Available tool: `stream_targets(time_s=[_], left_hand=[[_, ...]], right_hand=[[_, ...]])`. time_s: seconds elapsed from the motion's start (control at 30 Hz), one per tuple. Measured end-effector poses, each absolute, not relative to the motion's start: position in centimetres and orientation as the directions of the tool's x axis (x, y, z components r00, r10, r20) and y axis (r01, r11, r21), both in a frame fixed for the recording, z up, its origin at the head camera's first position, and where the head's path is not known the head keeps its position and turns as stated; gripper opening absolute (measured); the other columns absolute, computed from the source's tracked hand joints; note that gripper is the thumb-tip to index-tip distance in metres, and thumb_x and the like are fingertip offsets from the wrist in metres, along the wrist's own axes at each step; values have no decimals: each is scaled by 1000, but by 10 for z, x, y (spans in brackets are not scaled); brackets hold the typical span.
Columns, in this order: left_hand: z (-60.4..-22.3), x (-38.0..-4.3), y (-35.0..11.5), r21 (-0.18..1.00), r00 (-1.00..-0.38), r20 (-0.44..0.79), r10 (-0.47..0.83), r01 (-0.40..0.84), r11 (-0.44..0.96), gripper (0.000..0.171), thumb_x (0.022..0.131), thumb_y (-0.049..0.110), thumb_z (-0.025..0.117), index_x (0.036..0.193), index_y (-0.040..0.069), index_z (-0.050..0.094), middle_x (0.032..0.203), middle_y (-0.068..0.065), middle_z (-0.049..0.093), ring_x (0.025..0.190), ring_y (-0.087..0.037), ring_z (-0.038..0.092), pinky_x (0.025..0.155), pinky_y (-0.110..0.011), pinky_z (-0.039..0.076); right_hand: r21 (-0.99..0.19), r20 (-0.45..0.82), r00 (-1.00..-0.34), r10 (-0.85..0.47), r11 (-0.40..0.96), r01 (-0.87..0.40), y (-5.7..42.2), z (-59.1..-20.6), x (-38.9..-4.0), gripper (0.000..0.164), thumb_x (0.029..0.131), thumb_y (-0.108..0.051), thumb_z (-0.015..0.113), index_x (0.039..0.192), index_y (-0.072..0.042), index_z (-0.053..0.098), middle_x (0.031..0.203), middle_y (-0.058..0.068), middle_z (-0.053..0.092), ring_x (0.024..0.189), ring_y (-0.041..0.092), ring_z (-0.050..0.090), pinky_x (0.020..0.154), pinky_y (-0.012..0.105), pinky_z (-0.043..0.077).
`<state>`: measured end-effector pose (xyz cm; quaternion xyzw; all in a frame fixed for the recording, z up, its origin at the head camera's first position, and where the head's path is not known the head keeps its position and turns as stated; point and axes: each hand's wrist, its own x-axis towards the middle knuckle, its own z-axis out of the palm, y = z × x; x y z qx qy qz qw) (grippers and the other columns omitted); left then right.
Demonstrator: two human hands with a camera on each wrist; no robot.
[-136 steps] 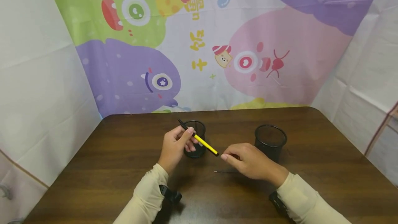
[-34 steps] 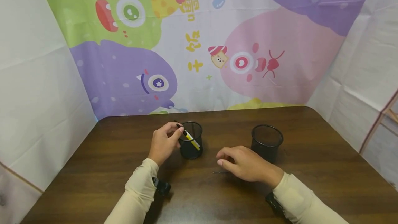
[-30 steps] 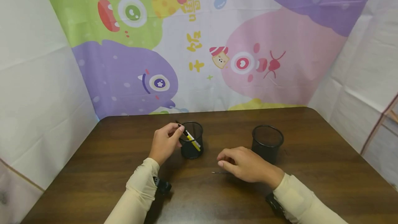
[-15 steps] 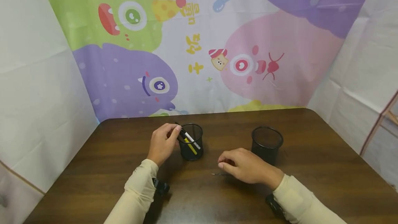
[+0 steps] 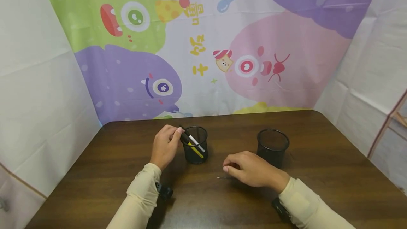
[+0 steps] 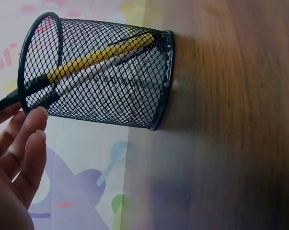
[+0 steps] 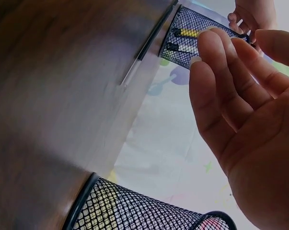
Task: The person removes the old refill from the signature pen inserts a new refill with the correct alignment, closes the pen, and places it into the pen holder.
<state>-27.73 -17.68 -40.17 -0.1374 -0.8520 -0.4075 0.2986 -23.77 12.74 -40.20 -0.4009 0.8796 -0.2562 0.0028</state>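
A black mesh pen cup (image 5: 195,153) stands left of the table's middle with a yellow pen (image 6: 101,56) and a white pen (image 6: 94,71) leaning inside, black ends toward the rim. My left hand (image 5: 163,146) is at that cup's left rim, its fingers loosely bent beside the yellow pen's black end. In the left wrist view that end lies uncovered between thumb and fingers. My right hand (image 5: 254,169) hovers over the table, fingers relaxed, holding nothing. Under it lies a thin dark stick (image 7: 151,40) with a pale narrow tip, partly hidden in the head view.
A second black mesh cup (image 5: 274,147) stands to the right, just behind the right hand. The brown wooden table (image 5: 203,207) runs back to a printed cartoon curtain (image 5: 203,91). White cloth walls (image 5: 41,63) flank both sides.
The left hand has brought the yellow pen from above the table's middle to the left cup; it now leans inside. The fingers have drawn slightly left. The right hand has barely moved.
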Motion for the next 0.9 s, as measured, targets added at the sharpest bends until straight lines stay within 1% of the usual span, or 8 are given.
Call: stream_targets(time_s=[0.1, 0.23, 0.4, 0.5, 0.63, 0.77, 0.83, 0.9], left_hand=[[-402, -278, -177, 599, -777, 630, -9, 479, 642, 24, 102, 27, 61, 96, 10, 77, 90, 2, 63, 72, -14, 56, 64, -33, 44], [-403, -277, -176, 599, -771, 636, -12, 485, 637, 24, 102, 27, 62, 97, 9, 76, 92, 2, 63, 75, -14, 55, 66, -34, 45], [-400, -276, -176, 583, -769, 639, -7, 479, 657, 20, 100, 27, 64, 98, 12, 77, 97, 3, 64, 84, -13, 61, 73, -35, 50], [-398, -277, -177, 552, -753, 658, -12, 471, 688, 18, 99, 26, 65, 98, 12, 77, 99, 2, 64, 85, -14, 60, 72, -36, 50], [-394, -277, -177, 514, -734, 679, -22, 454, 727, 19, 98, 27, 66, 97, 12, 77, 101, 0, 64, 82, -17, 59, 69, -38, 48], [-392, -277, -178, 495, -734, 680, -4, 455, 740, 19, 97, 28, 67, 98, 12, 76, 105, -1, 66, 93, -22, 62, 78, -43, 50], [-392, -277, -178, 480, -731, 682, 15, 464, 745, 18, 97, 27, 67, 98, 11, 76, 105, -3, 67, 100, -24, 62, 84, -45, 48], [-392, -278, -178, 459, -725, 687, 38, 474, 751, 19, 97, 26, 67, 98, 10, 75, 105, -5, 67, 103, -26, 62, 89, -48, 45]], right_hand=[[-460, 193, -682, -706, 549, -698, 128, -402, -238, 25, 105, -35, 55, 112, -17, 71, 98, -18, 66, 84, -1, 60, 75, 29, 53], [-466, 190, -685, -703, 549, -693, 129, -401, -239, 25, 105, -35, 55, 111, -17, 71, 97, -18, 65, 83, 0, 60, 75, 29, 53], [-469, 203, -691, -694, 551, -691, 130, -399, -239, 24, 104, -34, 56, 110, -17, 72, 96, -18, 65, 83, 0, 60, 75, 29, 53], [-456, 229, -690, -687, 551, -699, 129, -396, -240, 21, 104, -32, 58, 108, -17, 72, 93, -18, 65, 81, 1, 60, 74, 28, 52], [-428, 270, -681, -681, 549, -718, 129, -392, -243, 17, 103, -30, 60, 105, -18, 72, 90, -19, 64, 79, 1, 59, 72, 27, 52], [-397, 316, -670, -672, 548, -737, 130, -386, -246, 15, 102, -29, 61, 103, -19, 72, 90, -19, 63, 80, 1, 58, 73, 28, 52], [-381, 330, -667, -668, 553, -741, 130, -382, -246, 14, 102, -29, 61, 103, -19, 72, 91, -18, 63, 81, 1, 58, 73, 28, 52], [-366, 341, -666, -663, 559, -744, 130, -377, -247, 14, 102, -29, 62, 103, -19, 72, 92, -18, 63, 82, 1, 57, 74, 29, 52]])
